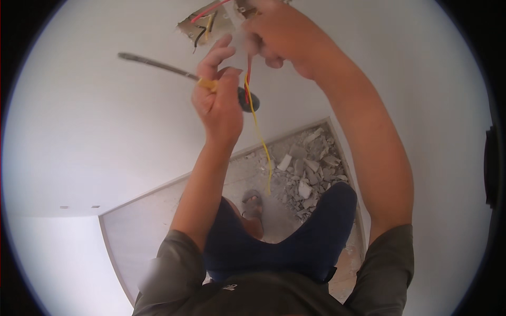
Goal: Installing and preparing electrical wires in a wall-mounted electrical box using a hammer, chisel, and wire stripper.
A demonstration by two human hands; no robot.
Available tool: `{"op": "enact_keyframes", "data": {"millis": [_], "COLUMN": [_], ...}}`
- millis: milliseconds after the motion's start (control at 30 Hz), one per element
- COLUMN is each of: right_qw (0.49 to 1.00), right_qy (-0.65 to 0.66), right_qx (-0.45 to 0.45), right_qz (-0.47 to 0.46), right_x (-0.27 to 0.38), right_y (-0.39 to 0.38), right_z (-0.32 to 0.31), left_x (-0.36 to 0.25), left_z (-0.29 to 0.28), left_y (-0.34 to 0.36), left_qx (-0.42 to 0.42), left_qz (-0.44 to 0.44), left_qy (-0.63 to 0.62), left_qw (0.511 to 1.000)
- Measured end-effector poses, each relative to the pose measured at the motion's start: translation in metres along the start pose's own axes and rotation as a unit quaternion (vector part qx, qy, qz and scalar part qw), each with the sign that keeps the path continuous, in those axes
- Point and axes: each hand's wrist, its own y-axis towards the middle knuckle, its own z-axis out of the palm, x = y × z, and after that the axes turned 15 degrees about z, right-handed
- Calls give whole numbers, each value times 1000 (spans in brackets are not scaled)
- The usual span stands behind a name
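My left hand [219, 100] is wrapped round a screwdriver [158, 65]. Its long metal shaft points left, and the dark end of its handle shows on the right of the hand. The index finger is raised off the handle. My right hand [284, 39] is up at the wall, fingers curled and slightly blurred, pinching red and yellow wires [249, 79]. Below it these wires hang past the handle, and the yellow one dangles lowest. Beside my hands, a wall opening [197, 29] contains black, yellow and red wires. Part of a second opening is hidden behind my right hand.
White wall surrounds the openings. On the floor below lies a heap of broken grey rubble [311, 168], against the corner by the wall. My sandalled foot [253, 203] stands left of the heap. Two small fittings [95, 207] sit low on the left.
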Motion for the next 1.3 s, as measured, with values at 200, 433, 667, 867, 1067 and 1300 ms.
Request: {"op": "enact_keyframes", "data": {"millis": [200,433,667,867,1067,1300], "right_qw": [997,976,865,990,991,990], "right_qy": [41,79,163,132,125,124], "right_qx": [14,203,448,20,-35,53], "right_qz": [63,-10,-152,36,16,25], "right_x": [8,-11,-15,-7,-5,-5], "right_y": [16,47,67,27,24,28], "right_z": [-3,-30,-20,-7,10,-4], "left_x": [22,44,46,49,36,43], "left_z": [12,17,13,8,10,14], "left_y": [21,11,28,24,26,29], "left_qx": [15,-78,-40,-46,-60,-113], "left_qz": [20,101,65,24,-5,-19], "left_qy": [121,136,7,-22,-65,-91], "left_qw": [992,983,997,998,996,989]}}
